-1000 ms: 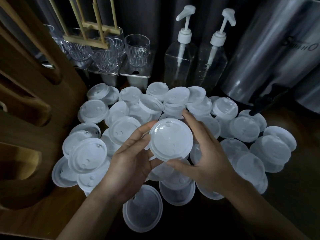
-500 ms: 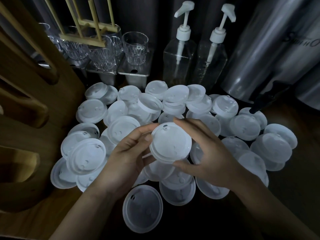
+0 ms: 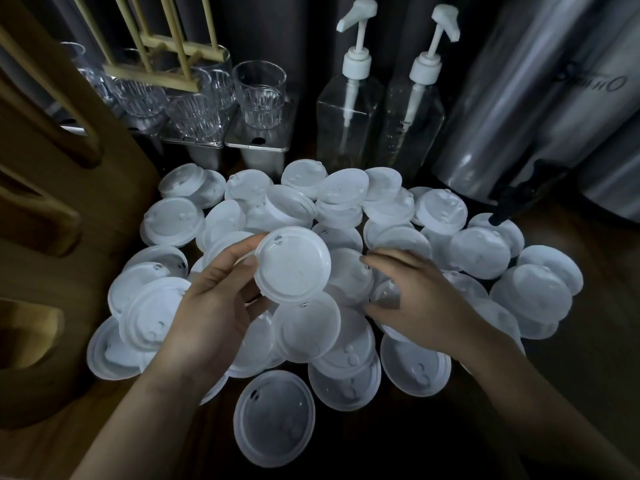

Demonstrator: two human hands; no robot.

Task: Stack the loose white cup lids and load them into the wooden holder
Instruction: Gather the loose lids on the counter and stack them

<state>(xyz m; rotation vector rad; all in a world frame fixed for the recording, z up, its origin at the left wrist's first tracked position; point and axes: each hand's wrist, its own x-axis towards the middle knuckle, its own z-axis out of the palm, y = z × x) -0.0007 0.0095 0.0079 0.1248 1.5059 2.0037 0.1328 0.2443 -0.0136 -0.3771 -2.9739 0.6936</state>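
lid pile (image 3: 481, 258): several dozen loose white cup lids lie overlapped on the dark wooden counter (image 3: 595, 358), some dome up, some hollow side up. judged thin moulded plastic: very light, slightly flexible, smooth, easily dislodged. lids should nest when they face the same way, so orient each one before stacking.

held lid (image 3: 292, 265): raised above the middle of the pile, flat face toward the camera. it may be a short nested stack; the count cannot be told. take hold at the rim, the stiffest part, not the thin centre panel.

left hand (image 3: 207, 306): grasps the held lid, thumb on the near rim, fingers behind.

right hand (image 3: 415, 299): fingers spread and relaxed over the pile, grasping nothing; motion blur hides any contact.

surroundings: a steel urn (image 3: 519, 109) stands at the right rear and the wooden holder (image 3: 110, 220) borders the pile on the left. two pump bottles (image 3: 349, 112) and ribbed glasses (image 3: 259, 95) stand behind the pile.
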